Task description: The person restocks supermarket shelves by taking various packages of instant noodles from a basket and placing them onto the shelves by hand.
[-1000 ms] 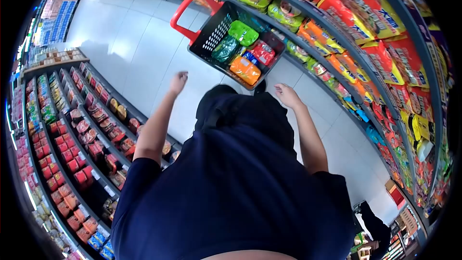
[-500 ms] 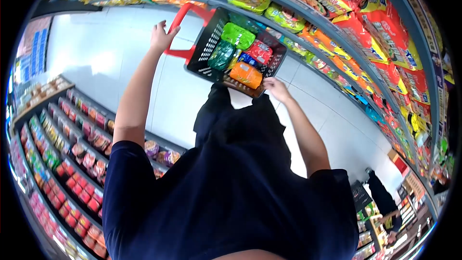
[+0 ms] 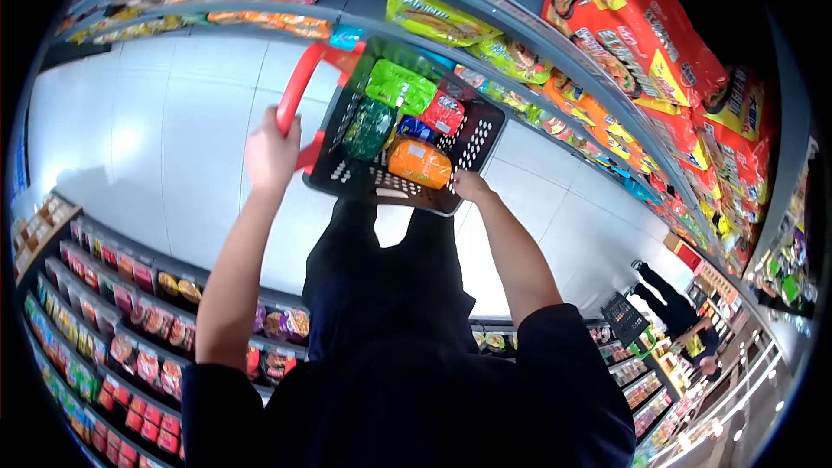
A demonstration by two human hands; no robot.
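Observation:
My left hand (image 3: 271,154) is closed around the red handle (image 3: 301,78) of a dark shopping basket (image 3: 479,140). At the basket's near right corner my right hand (image 3: 470,185) is closed on the rim, its fingertips partly hidden. Inside the basket lie a bright green packet (image 3: 401,87), a dark green packet (image 3: 370,128), a red packet (image 3: 445,113), a blue packet (image 3: 416,128) and an orange packet (image 3: 419,163). The orange one is closest to my right hand.
Shelves (image 3: 520,17) of instant noodle packs run along the front and right, with large red packs (image 3: 637,35) jutting out. Behind on the left stand shelves of cup noodles (image 3: 156,364). Another person (image 3: 689,321) is at the far right near a second dark basket (image 3: 624,319).
My left hand has gone from fingers outstretched at the handle to wrapped around it. My right hand has closed on the basket's corner. The basket sits slightly lower and further left in view.

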